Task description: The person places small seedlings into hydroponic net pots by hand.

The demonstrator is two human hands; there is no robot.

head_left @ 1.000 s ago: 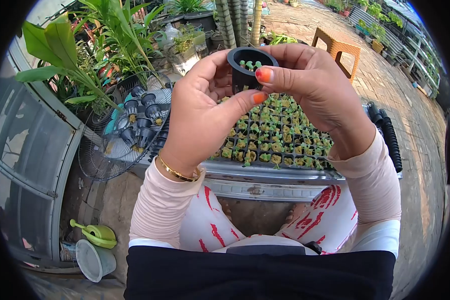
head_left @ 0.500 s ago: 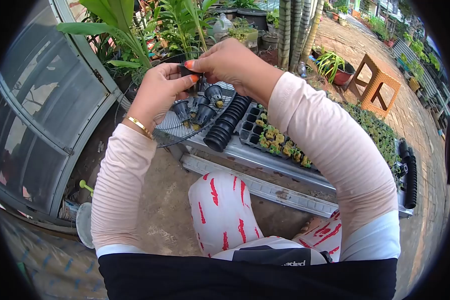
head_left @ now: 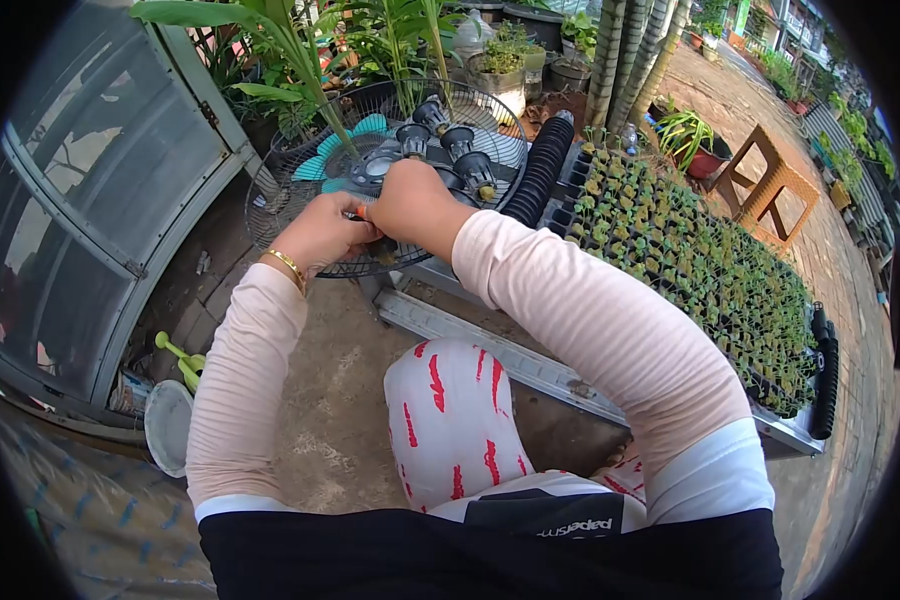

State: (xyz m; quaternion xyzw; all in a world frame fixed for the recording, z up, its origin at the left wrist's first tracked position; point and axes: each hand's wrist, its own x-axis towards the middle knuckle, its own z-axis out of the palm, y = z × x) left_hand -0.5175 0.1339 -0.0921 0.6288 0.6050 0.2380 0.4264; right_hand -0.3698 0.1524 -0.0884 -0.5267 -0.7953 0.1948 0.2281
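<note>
Left hand (head_left: 322, 232): stretched forward, fingers bent inward over the near rim of the wire basket (head_left: 260, 205), one bracelet (head_left: 287, 263) at the wrist.
Right hand (head_left: 417, 207): the arm crosses leftward, knuckles up, fingertips meeting the left hand's.
Grip: both hands narrow, fingers drawn together; I cannot tell whether they hold the dark, blurred object (head_left: 379, 252) just below, mostly hidden.
Black pots (head_left: 475, 172): at least five lie in the basket, one partly behind the right hand.
Basket: one, at the bench's left end, jutting past its near edge.
Ribbed black stack (head_left: 545, 165): one, between basket and seedlings (head_left: 690, 260).
Seedlings: too many to count, filling the bench (head_left: 792, 434) toward its right end.
Stool (head_left: 770, 185): one, beyond the far edge.
</note>
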